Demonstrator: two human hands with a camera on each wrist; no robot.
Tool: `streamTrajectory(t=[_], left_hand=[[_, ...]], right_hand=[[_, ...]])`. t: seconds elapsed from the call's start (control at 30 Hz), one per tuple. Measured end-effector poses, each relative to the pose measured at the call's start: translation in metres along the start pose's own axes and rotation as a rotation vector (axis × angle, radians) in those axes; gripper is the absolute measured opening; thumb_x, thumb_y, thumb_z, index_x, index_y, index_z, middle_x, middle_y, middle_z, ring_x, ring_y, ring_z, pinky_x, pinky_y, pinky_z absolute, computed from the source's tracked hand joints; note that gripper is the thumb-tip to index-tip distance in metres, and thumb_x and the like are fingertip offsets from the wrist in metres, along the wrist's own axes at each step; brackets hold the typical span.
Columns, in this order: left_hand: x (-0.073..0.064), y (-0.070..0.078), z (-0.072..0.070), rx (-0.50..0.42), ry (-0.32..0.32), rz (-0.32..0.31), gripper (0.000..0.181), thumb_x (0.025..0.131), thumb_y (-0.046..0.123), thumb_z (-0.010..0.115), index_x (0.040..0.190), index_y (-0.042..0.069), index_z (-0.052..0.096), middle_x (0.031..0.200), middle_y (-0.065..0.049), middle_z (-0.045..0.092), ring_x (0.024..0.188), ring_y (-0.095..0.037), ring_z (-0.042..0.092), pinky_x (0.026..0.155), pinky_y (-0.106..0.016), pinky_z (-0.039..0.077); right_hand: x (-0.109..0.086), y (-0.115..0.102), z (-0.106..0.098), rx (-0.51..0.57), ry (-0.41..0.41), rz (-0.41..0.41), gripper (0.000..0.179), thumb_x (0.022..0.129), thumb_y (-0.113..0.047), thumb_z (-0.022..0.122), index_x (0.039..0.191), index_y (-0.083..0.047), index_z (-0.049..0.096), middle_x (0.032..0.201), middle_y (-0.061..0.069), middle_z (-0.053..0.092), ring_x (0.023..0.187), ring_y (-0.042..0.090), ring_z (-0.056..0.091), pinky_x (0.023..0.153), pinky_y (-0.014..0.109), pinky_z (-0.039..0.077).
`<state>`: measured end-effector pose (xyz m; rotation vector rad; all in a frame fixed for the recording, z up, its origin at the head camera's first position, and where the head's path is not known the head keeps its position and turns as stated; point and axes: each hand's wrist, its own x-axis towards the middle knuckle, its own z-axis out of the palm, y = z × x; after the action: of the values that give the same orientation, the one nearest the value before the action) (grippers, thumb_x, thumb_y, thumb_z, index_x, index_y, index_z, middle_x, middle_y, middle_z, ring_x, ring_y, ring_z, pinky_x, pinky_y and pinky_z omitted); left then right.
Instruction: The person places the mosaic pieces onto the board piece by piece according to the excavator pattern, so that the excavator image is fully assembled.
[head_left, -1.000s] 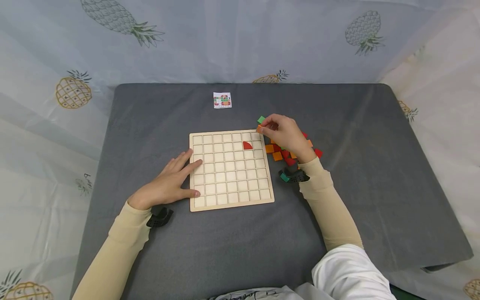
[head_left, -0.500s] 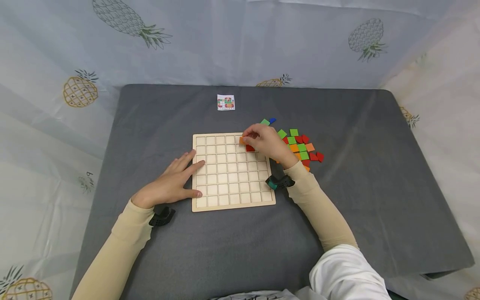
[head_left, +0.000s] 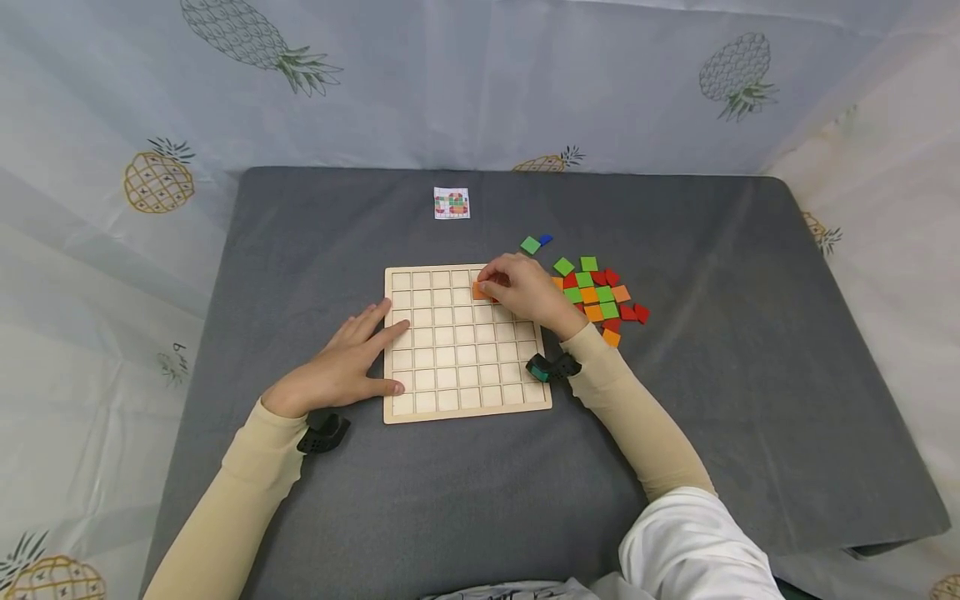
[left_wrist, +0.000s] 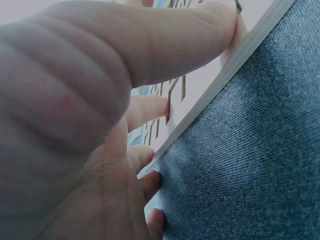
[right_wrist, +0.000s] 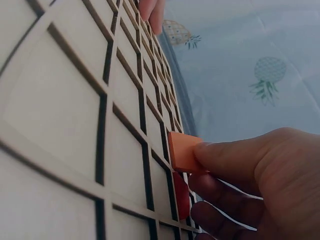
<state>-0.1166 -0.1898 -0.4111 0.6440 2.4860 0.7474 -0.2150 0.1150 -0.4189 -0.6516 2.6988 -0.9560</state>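
Note:
A wooden grid board (head_left: 455, 357) lies on the grey-covered table. My right hand (head_left: 520, 287) pinches an orange square tile (right_wrist: 184, 151) between thumb and fingers, over a cell in the upper part of the board. Beside that tile, a red tile (right_wrist: 181, 196) sits in a neighbouring cell; in the head view my fingers mostly cover it. My left hand (head_left: 337, 367) rests on the board's left edge, fingers spread and thumb on the rim. In the left wrist view, the thumb (left_wrist: 200, 37) lies across the board's edge.
Several green, red and orange tiles (head_left: 590, 295) lie loosely at the board's right. A green tile (head_left: 530, 245) and a blue piece (head_left: 546, 239) lie behind it. A small printed pattern card (head_left: 452, 203) lies farther back.
My right hand has carried the orange tile left from beside the board's upper right corner to a cell next to the red tile. The left hand stays on the board's edge.

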Motion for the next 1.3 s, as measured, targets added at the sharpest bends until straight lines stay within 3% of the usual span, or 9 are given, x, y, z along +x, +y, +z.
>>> streamTrajectory(t=[0.23,0.7,0.93,1.1,1.3], left_hand=[[-0.0006,0.0008,-0.0014,0.005,-0.006,-0.002,0.09,0.089,0.032,0.079,0.16,0.008,0.029,0.171,-0.021,-0.002,0.157,-0.047,0.001,0.125,-0.066,0.004],[0.0004,-0.0001,-0.0008,0.007,-0.005,0.005,0.09,0.089,0.032,0.079,0.16,0.008,0.029,0.171,-0.02,-0.002,0.157,-0.046,0.001,0.125,-0.066,0.004],[0.0009,0.0001,-0.0016,0.009,-0.003,0.006,0.091,0.089,0.033,0.079,0.16,0.009,0.029,0.171,-0.02,-0.002,0.157,-0.046,0.001,0.125,-0.066,0.004],[0.0003,0.0001,-0.0005,0.009,-0.008,0.007,0.091,0.089,0.033,0.079,0.16,0.008,0.029,0.171,-0.021,-0.002,0.157,-0.046,0.0,0.125,-0.066,0.004],[-0.0005,-0.0003,0.0,0.007,-0.005,0.007,0.09,0.089,0.034,0.078,0.16,0.008,0.029,0.171,-0.021,-0.002,0.157,-0.047,0.0,0.125,-0.066,0.004]], right_hand=[[-0.0003,0.0007,-0.0002,-0.025,-0.029,0.009,0.017,0.1,-0.02,0.065,0.109,-0.01,0.076,0.106,0.008,0.068,0.096,0.023,0.055,0.09,0.042,0.042],[-0.0023,0.0006,0.0001,-0.063,-0.019,-0.013,0.017,0.1,-0.02,0.066,0.109,-0.01,0.077,0.108,0.008,0.069,0.097,0.024,0.054,0.091,0.042,0.043],[-0.0018,-0.0003,0.0013,-0.104,-0.004,-0.016,0.016,0.098,-0.022,0.068,0.107,-0.012,0.077,0.106,0.007,0.067,0.095,0.024,0.053,0.085,0.039,0.042],[-0.0026,-0.0015,0.0004,-0.124,-0.037,-0.027,0.021,0.098,-0.029,0.069,0.11,-0.013,0.075,0.105,0.007,0.065,0.093,0.024,0.049,0.083,0.037,0.04],[-0.0041,-0.0013,-0.0065,-0.072,-0.066,-0.02,0.026,0.099,-0.029,0.067,0.117,-0.011,0.071,0.11,0.008,0.064,0.099,0.025,0.051,0.089,0.04,0.043]])
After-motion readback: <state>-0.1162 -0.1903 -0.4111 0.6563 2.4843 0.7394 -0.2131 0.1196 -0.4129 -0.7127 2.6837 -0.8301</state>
